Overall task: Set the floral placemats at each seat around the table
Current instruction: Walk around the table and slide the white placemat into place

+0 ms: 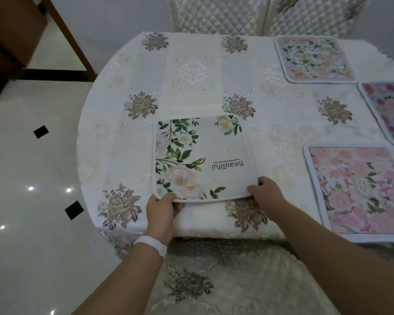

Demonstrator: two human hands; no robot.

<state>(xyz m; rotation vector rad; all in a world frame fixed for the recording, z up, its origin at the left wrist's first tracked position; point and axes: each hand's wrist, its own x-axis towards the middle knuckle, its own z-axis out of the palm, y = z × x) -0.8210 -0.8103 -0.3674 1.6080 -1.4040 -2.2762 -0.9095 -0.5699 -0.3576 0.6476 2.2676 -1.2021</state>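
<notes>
Pinched at both near corners by left grip (162,210) and right grip (266,192): white floral placemat (200,155) at the table's (191,64) near edge. Seems light, floppy; best held by both corners.

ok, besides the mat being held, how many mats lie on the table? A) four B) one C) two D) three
D: three lie at the right, the far mat, the edge mat and the near mat, while the left hand and right hand pinch the white mat by its near corners.
</notes>
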